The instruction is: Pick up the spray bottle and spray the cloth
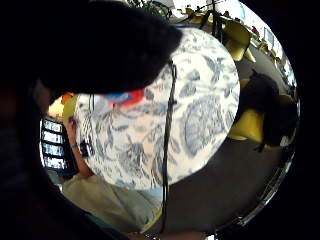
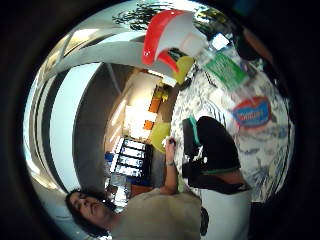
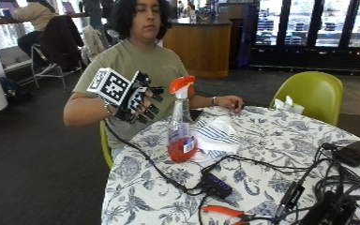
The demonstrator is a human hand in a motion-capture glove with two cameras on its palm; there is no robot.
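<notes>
Right hand: the gloved hand (image 3: 136, 101) hangs in the air beside the spray bottle, apart from it, fingers (image 3: 153, 109) loosely spread and holding nothing.
Spray bottle: the clear spray bottle (image 3: 180, 124) stands upright on the bench (image 3: 280, 154), red trigger head on top, a little red liquid in its base.
Cloth: a white, blue-striped cloth (image 3: 217, 136) lies flat just beside the bottle.
Other hand: the bare hand (image 3: 228, 102) rests on the bench's far edge.
Clutter: black cables (image 3: 249, 164) and orange-handled pliers (image 3: 227, 212) lie nearer the camera.

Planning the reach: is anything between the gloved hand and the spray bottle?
Nothing visible. The gloved right hand hangs in the air beside the spray bottle, which stands upright on the table by the cloth.
</notes>
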